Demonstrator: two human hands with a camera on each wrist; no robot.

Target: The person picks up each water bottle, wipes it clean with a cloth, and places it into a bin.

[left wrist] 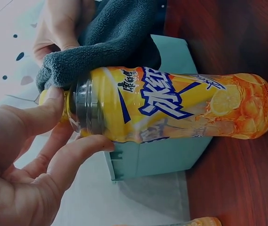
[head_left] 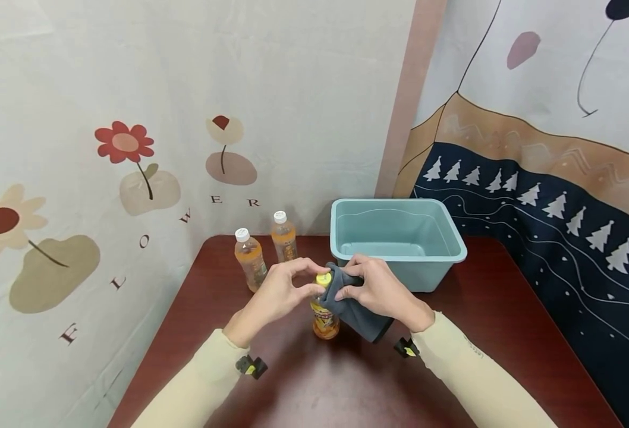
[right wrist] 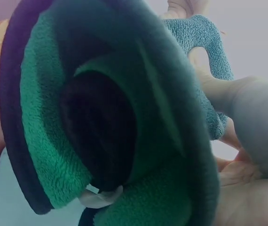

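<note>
An iced tea bottle [head_left: 325,324] with a yellow cap stands upright on the table. My left hand [head_left: 278,292] pinches it at the cap and neck; the left wrist view shows the bottle's yellow label [left wrist: 162,101] in full. From the other side, my right hand [head_left: 380,286] grips a dark grey-green cloth [head_left: 365,319] between thumb and fingers and holds it against the cap. Part of the cap is hidden under the cloth. In the right wrist view the hanging cloth [right wrist: 54,122], with its black edging, fills much of the picture.
Two white-capped bottles of orange drink, one nearer [head_left: 250,261] and one farther [head_left: 284,238], stand at the back left. A light blue plastic bin [head_left: 416,274] sits behind my right hand. The dark red table [head_left: 197,321] meets fabric-covered walls at the back and right.
</note>
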